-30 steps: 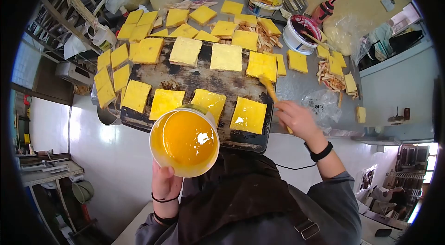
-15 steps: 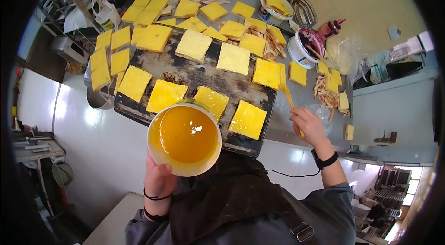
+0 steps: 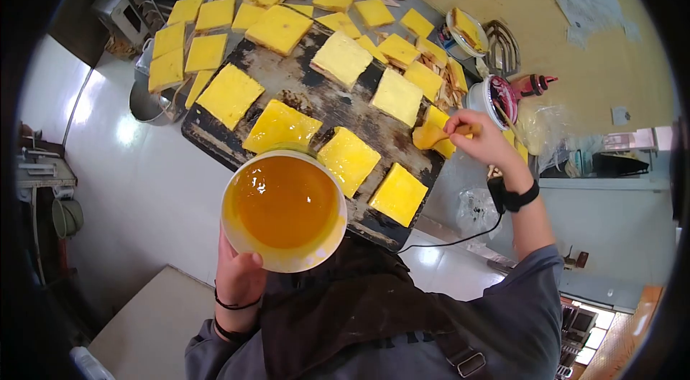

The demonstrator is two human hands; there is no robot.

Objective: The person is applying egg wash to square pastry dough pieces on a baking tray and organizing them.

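Head view, from left to right: the left hand (image 3: 243, 281) has its fingers wrapped around the underside of a pale tub (image 3: 284, 209) of orange-yellow liquid, held low over the near edge of a dark baking tray (image 3: 302, 89). A second ago that tub sat in much the same place, so it has barely moved.

The change is on the right. The right hand (image 3: 483, 141), which a second ago hung off the tray's right edge with the brush (image 3: 434, 136) pointing up at a far slice, has swung up and inward. Its fingers are closed on the brush handle, and the wet yellow bristles now rest at the right-hand end of the tray, on or just over a slice there; I cannot tell whether they touch. By my reading, the glazing has reached the right end of the far row.

Counted: one tub, one brush, one tray. On the tray, four glossy slices (image 3: 281, 126) in the near row and about four in the far row; many more slices (image 3: 205, 52) lie on the counter (image 3: 460, 186) beyond. One bowl (image 3: 489, 98) of dark spread stands past the right hand.
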